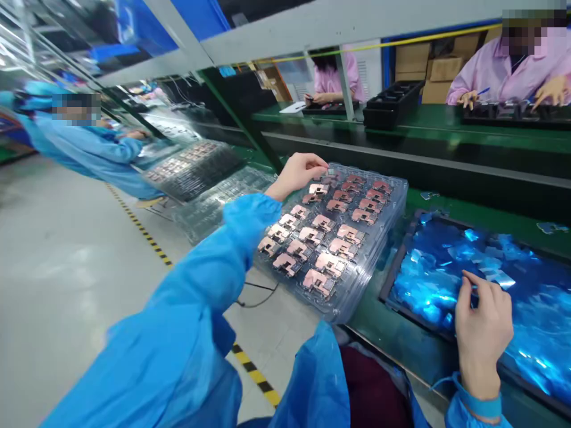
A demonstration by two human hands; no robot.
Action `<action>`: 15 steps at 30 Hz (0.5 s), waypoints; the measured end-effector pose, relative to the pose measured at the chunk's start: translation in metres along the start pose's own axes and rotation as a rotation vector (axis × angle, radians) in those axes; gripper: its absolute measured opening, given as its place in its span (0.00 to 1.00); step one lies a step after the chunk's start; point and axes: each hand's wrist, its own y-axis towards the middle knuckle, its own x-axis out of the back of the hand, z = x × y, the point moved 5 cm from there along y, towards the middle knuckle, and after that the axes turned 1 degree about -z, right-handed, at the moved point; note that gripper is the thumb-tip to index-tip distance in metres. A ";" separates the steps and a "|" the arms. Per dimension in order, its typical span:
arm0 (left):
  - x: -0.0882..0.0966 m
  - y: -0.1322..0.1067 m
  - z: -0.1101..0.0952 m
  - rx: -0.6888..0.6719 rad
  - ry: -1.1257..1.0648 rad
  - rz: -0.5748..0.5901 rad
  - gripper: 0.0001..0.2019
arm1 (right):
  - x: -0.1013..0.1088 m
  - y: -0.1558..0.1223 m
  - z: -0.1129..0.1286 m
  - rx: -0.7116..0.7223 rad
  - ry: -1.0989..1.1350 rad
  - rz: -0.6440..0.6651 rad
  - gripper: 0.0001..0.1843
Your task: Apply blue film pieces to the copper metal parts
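Note:
My left hand [300, 173] reaches over the far left corner of a clear plastic tray [348, 306]. Its thumb and fingers are pinched at a small circuit board [331, 178], which they partly hide. Rows of similar copper-coloured boards [319, 282] lie in the tray's pockets, and more clear trays seem stacked beneath. On the right, my right hand [485, 318] hovers over a dark-rimmed tray [390, 291] heaped with shiny blue film pieces [428, 282]. Thumb and index finger meet at the tips; I cannot make out whether film is between them.
Further clear trays [209, 205] continue along the bench to the left, where a person in blue [89, 142] works. Across the bench sit two people in pink. A metal shelf beam [312, 32] crosses overhead. Film scraps [552, 227] lie on the green surface.

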 end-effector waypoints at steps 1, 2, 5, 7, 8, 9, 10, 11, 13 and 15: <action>-0.004 0.021 0.011 -0.027 0.078 0.040 0.04 | 0.001 0.000 0.001 -0.011 0.012 -0.016 0.21; -0.009 0.037 0.021 -0.057 0.151 0.084 0.04 | 0.003 0.000 0.002 -0.025 0.023 -0.032 0.22; -0.022 0.066 0.040 -0.121 0.275 0.155 0.05 | 0.006 -0.001 0.003 -0.075 0.043 -0.067 0.25; -0.026 0.074 0.048 -0.138 0.308 0.155 0.05 | 0.008 -0.001 0.004 -0.127 0.057 -0.064 0.29; -0.027 0.076 0.051 -0.147 0.330 0.153 0.05 | 0.009 -0.001 0.004 -0.153 0.072 -0.057 0.30; -0.027 0.078 0.053 -0.158 0.355 0.149 0.05 | 0.009 0.000 0.004 -0.172 0.090 -0.047 0.32; -0.027 0.078 0.055 -0.173 0.381 0.143 0.05 | 0.009 0.001 0.005 -0.178 0.108 -0.036 0.34; -0.025 0.077 0.057 -0.191 0.406 0.135 0.05 | 0.009 0.002 0.006 -0.175 0.121 -0.027 0.35; -0.019 0.068 0.061 -0.226 0.454 0.096 0.07 | 0.006 0.003 0.008 -0.146 0.120 -0.016 0.37; -0.011 0.051 0.067 -0.250 0.503 0.028 0.11 | 0.002 0.004 0.007 -0.103 0.112 -0.021 0.35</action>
